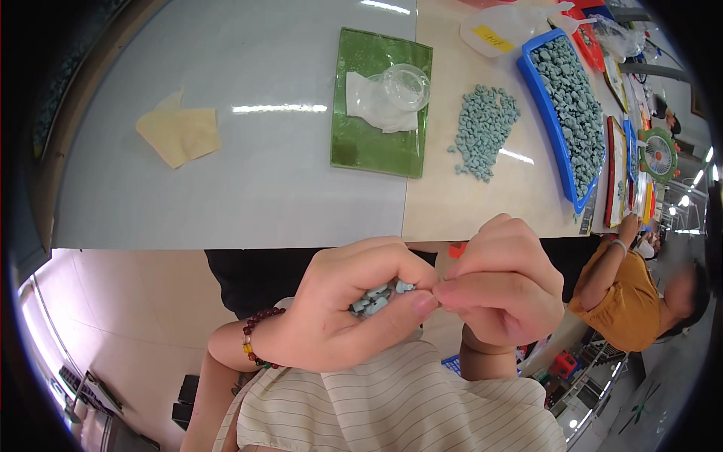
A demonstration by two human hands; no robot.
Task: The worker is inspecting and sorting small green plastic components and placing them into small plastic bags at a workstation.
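My left hand is curled around several small blue-green stones, which show between the thumb and fingers. Its thumb and forefinger pinch together at the tips. Right against those tips, my right hand has thumb and forefinger pressed together too; whatever lies between them is too small or hidden to make out. Both hands are held in front of the table's near edge, close to my body. Beyond them on the table lies a loose pile of similar blue-green stones.
A blue tray full of larger-looking stones stands right of the pile. Left of it are a green board with a white cloth and clear cup, then a yellow cloth. A translucent bottle lies behind. Another person sits at right.
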